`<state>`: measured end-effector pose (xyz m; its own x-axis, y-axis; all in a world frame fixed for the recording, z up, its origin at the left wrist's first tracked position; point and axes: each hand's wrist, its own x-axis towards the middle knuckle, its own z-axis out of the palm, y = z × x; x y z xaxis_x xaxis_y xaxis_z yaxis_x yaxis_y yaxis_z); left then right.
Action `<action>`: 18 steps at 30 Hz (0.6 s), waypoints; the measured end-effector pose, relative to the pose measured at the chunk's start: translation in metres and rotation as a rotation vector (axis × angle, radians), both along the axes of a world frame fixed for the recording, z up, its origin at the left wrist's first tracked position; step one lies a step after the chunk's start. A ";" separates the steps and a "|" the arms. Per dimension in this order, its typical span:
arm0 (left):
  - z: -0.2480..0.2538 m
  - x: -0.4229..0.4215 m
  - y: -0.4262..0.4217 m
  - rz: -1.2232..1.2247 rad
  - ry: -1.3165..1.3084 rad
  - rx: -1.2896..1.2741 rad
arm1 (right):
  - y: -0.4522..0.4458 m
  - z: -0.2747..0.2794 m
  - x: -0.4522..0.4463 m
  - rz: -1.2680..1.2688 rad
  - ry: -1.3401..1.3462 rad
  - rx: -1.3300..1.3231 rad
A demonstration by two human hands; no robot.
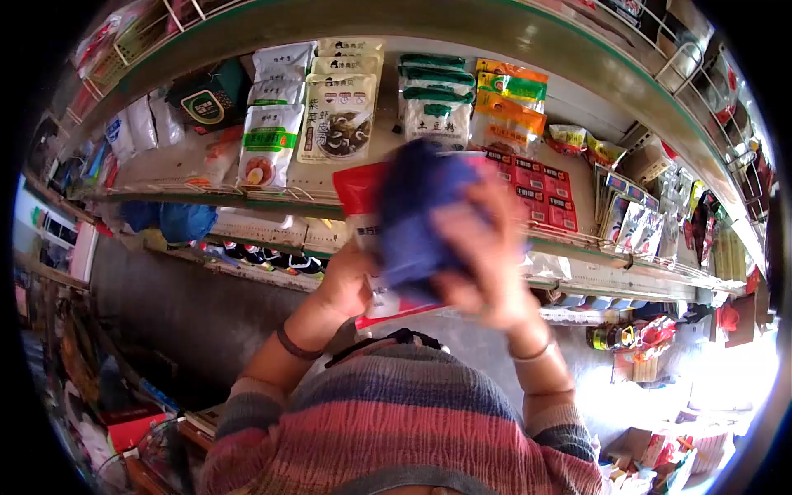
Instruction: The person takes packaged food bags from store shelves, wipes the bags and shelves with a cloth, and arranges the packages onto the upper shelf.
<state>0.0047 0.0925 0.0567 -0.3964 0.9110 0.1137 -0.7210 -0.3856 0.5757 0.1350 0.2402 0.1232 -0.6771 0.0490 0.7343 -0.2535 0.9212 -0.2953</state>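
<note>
A red and white packet (356,183) is upright in front of my chest, with my left hand (346,282) closed on its left side. Over the packet's face lies a dark blue cloth (425,214), smeared by motion. My right hand (483,260) is blurred too, its fingers bent around the cloth's right side. The cloth hides most of the packet's middle. Just behind, small red boxes (544,191) are stacked on the shelf.
The shelf (330,177) ahead holds cream packets (340,115), green and white packets (271,147), potato-starch-like bags (437,115) and orange packets (507,120). A dark green box (206,97) stands left. A wire-railed shelf edge (511,35) arches overhead.
</note>
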 end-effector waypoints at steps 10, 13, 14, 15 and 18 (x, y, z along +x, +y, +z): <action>0.001 -0.009 -0.015 -0.289 0.268 -0.223 | 0.010 0.007 -0.027 -0.095 0.128 0.146; 0.013 0.001 -0.023 -0.272 0.256 -0.371 | 0.048 -0.006 -0.030 -0.320 0.095 -0.045; 0.012 0.000 -0.023 -0.269 0.183 -0.370 | 0.059 -0.014 -0.026 -0.351 0.126 -0.115; 0.013 -0.001 -0.023 -0.262 0.111 -0.362 | 0.067 -0.019 -0.018 -0.435 0.123 -0.182; 0.013 -0.001 -0.022 -0.100 0.056 -0.377 | 0.059 -0.011 0.010 -0.205 0.474 -0.755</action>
<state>0.0034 0.0707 0.0698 -0.3058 0.9269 -0.2177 -0.7081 -0.0685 0.7028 0.1451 0.2996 0.1118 -0.2381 0.7152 0.6571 -0.3548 0.5657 -0.7443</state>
